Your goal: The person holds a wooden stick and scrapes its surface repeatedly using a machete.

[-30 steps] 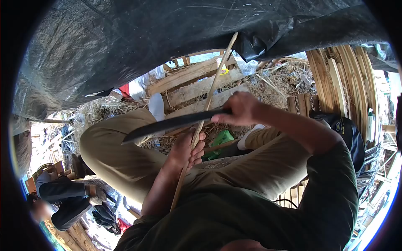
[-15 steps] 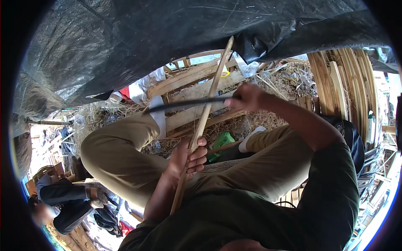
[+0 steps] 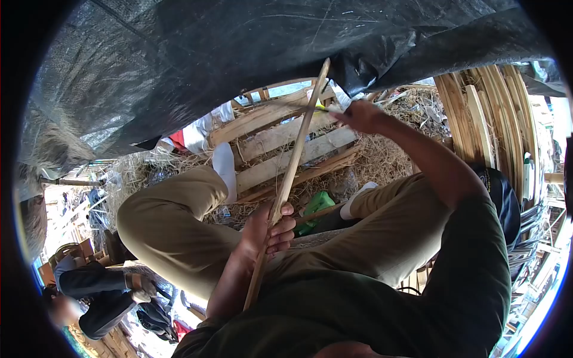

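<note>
My left hand (image 3: 256,231) is wrapped round a long, pale wooden stick (image 3: 293,160) above my lap. The stick slants up and away, its lower end against my shirt and its tip near the black sheet. Out to the right, my right hand (image 3: 362,117) is closed on a long-bladed knife (image 3: 298,105). The blade is thin and smeared by motion, and it points left across the upper part of the stick. Whether the blade touches the wood I cannot tell. The knife's handle is mostly hidden in my fist.
A black plastic sheet (image 3: 197,65) hangs low overhead. Wooden slats (image 3: 298,140) and straw lie beyond my crossed legs, with a green plastic bag (image 3: 319,204) between them. Stacked boards (image 3: 489,113) stand at right. Another person (image 3: 98,292) sits at lower left.
My right hand has moved slightly up and away with the knife, and the blade now crosses nearer the stick's tip. The stick's tip has dipped slightly; my left hand keeps its grip.
</note>
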A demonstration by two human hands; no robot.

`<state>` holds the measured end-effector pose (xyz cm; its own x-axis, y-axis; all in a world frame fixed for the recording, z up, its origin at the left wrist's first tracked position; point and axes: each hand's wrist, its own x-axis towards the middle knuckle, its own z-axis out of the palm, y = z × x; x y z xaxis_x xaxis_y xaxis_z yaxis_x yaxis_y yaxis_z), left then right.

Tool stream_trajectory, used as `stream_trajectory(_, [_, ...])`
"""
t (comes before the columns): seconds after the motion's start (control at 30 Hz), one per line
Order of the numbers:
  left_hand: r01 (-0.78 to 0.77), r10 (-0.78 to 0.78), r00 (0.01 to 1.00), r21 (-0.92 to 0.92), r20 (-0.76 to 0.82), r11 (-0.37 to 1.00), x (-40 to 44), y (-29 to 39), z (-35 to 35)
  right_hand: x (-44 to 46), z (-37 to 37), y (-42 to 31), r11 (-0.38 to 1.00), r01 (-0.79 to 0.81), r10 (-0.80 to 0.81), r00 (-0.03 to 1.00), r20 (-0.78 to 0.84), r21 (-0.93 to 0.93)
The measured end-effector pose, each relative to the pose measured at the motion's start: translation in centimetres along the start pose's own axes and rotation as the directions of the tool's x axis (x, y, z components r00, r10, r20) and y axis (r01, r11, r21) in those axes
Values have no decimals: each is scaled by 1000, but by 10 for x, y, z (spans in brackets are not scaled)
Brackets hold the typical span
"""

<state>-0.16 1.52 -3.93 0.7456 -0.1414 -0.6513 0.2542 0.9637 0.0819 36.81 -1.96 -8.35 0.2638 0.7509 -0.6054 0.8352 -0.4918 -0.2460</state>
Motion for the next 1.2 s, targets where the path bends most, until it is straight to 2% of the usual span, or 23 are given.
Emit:
stream_trajectory(0.03, [5, -5, 1000, 15, 1, 1000, 1, -2, -3, 21, 6, 27, 995, -102, 103, 994, -39, 19])
stream_trajectory(0.1, [-14, 17, 999, 81, -36, 997, 0, -1, -3, 27, 27, 47, 998, 42, -48, 988, -146, -49])
stream_trajectory(0.17, [-59, 78, 992, 176, -100, 983, -1, 2, 3, 9, 14, 21, 997, 26, -25, 999, -20, 69])
stream_trajectory(0.23, [-92, 142, 976, 278, -167, 956, -2, 1, 9, -14, 20, -17, 980, 176, -182, 981, 62, 88])
stream_trajectory(0.33, [-113, 207, 955, 385, -214, 916, -1, -1, 6, -26, 27, -32, 938, 340, -341, 940, -7, -67])
stream_trajectory(0.37, [-116, 223, 949, 412, -221, 904, -2, -3, 4, -18, 22, -23, 966, 256, -256, 967, -1, -43])
stream_trajectory(0.43, [-123, 247, 941, 446, -232, 887, -3, -4, 6, 17, 17, 10, 999, -51, 49, 995, -84, -18])
stream_trajectory(0.5, [-133, 290, 925, 508, -245, 851, -4, -8, 4, 17, -2, 28, 989, -116, 134, 968, -211, 92])
stream_trajectory(0.53, [-144, 327, 912, 552, -248, 821, -2, -8, 1, 15, -4, 27, 990, -128, 137, 965, -222, 54])
stream_trajectory(0.63, [-155, 356, 898, 572, -259, 806, 1, -7, 5, -2, 6, -12, 987, 129, -131, 991, 11, 95])
stream_trajectory(0.7, [-144, 345, 898, 557, -274, 818, 1, -6, 10, -27, 18, -54, 941, 327, -337, 932, 131, 91])
stream_trajectory(0.8, [-101, 286, 911, 512, -297, 853, -2, -7, 12, -31, 33, -49, 857, 509, -514, 857, 50, 77])
stream_trajectory(0.87, [-107, 244, 933, 443, -265, 890, -3, -1, 12, -17, 18, -29, 969, 236, -240, 969, 61, 73])
stream_trajectory(0.9, [-104, 253, 928, 461, -273, 881, -4, -1, 14, -2, 14, -9, 992, 128, -128, 991, -50, 4])
stream_trajectory(0.97, [-88, 261, 920, 494, -293, 865, -7, -5, 16, 29, 4, 36, 995, -95, 97, 988, -117, 22])
stream_trajectory(1.03, [-147, 370, 889, 596, -271, 790, -6, -8, 12, 18, 4, 41, 986, -84, 111, 977, -183, 147])
stream_trajectory(1.1, [-163, 421, 871, 658, -255, 736, 0, -9, 7, 14, 16, 17, 990, 50, -54, 998, 29, 135])
stream_trajectory(1.17, [-135, 419, 871, 696, -255, 705, 4, -9, 0, -24, 28, -43, 975, 171, -189, 974, 126, 144])
stream_trajectory(1.2, [-138, 442, 859, 714, -259, 686, 3, -10, 2, -38, 31, -58, 947, 304, -314, 945, 94, 102])
